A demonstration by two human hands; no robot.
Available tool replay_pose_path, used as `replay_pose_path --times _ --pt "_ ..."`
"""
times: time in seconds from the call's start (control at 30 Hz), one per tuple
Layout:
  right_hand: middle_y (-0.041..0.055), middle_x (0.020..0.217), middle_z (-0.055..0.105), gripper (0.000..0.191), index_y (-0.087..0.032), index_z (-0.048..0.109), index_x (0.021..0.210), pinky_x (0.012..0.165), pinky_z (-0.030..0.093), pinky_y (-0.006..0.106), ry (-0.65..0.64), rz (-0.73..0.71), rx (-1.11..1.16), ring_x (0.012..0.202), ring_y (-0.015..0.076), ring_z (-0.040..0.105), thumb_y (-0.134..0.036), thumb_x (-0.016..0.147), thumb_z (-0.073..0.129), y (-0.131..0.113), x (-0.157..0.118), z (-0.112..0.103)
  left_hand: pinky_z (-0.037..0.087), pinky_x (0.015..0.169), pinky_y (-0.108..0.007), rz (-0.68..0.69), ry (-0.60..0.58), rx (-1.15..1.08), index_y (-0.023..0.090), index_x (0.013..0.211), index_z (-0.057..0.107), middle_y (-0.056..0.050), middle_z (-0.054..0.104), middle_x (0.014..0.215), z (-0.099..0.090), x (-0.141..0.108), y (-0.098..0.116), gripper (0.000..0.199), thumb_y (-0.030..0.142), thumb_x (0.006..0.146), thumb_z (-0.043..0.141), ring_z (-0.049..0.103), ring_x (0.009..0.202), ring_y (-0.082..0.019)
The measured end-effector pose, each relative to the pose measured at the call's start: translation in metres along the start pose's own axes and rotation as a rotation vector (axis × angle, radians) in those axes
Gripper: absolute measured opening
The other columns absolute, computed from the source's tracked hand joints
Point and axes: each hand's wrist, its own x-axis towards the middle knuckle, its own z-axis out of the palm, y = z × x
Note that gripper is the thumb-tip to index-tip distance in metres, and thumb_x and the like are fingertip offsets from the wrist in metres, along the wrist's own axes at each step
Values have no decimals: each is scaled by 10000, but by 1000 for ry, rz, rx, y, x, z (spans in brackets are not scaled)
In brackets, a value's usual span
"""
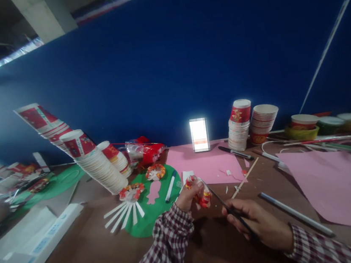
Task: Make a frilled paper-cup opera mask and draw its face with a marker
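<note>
My left hand (pixel 189 195) is closed around a red, orange and white paper-cup piece (pixel 205 197) with curled parts, held above the table. In my right hand (pixel 257 220) is a slim black tool (pixel 237 215); its thin tip reaches up to the piece's right side. What kind of tool it is, I cannot make out. To the left, a green paper sheet (pixel 139 231) bears a pink paper cutout (pixel 153 192), a marker (pixel 170 186) and a small red-and-white curled piece (pixel 155 172). Another cut cup (pixel 132 192) with long white strips fanned out overlaps the sheet's left edge.
Tall leaning stacks of paper cups (pixel 93 167) stand at left, and more cup stacks (pixel 239 134) at the back right. Pink paper (pixel 195 163) lies ahead under a bright, blurred-out screen (pixel 200 135). A wooden stick (pixel 245 177) and a long silver rod (pixel 297 214) lie at right.
</note>
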Motion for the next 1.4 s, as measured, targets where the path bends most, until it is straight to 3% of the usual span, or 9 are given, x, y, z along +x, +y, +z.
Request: replay_pose_path --times 0.23,0.37,0.5,0.63,0.8,0.9,1.17,1.4 --pt "34 781 612 173 -205 532 884 608 362 253 190 -157 -699 712 177 553 -344 840 439 -2 0 -6 478 389 -252 1 66 -21 142 648 472 -3 549 523 -4 1 0 240 280 665 667 560 488 -148" --pt "43 830 631 185 -216 531 932 626 372 257 199 -158 -796 756 192 584 -336 843 422 0 -1 -9 477 391 -256 7 54 -14 135 628 469 -1 535 494 -4 1 -2 252 275 650 677 556 464 -151" --pt "32 858 632 200 -223 528 983 650 388 258 206 -163 -739 774 188 582 -316 825 450 1 0 -8 434 355 -209 51 76 -6 129 596 461 8 516 465 -2 1 -1 266 279 653 673 505 399 -109" --pt "22 801 621 227 -207 538 979 626 391 250 182 -144 -621 715 171 559 -326 789 501 -1 1 -8 411 346 -206 4 82 10 135 625 465 -4 547 488 -2 -1 -1 249 297 682 645 480 363 -97" --pt "0 758 547 243 -177 528 951 544 383 201 -38 -74 -150 626 106 492 -343 775 512 -5 0 -12 417 417 -217 58 24 -28 123 575 471 -28 544 515 3 -2 -3 258 293 684 633 509 433 -108" --pt "-23 700 493 289 -162 506 953 502 374 180 -132 17 72 548 68 447 -369 756 548 -7 -1 -15 425 474 -219 90 65 -115 128 569 469 -9 516 508 5 -3 -4 264 283 639 671 515 482 -107" --pt "-43 594 469 377 -155 479 931 445 349 169 -160 65 199 462 52 423 -468 738 563 -4 -1 -14 401 403 -198 118 19 -182 121 604 508 -9 498 529 4 -4 -3 240 305 651 656 491 461 -98" --pt "-23 625 491 427 -151 481 962 467 368 184 -148 43 207 497 67 455 -508 739 551 -2 0 -16 426 392 -210 77 39 -111 124 650 505 -29 539 570 6 -2 -5 233 306 668 648 528 496 -127"
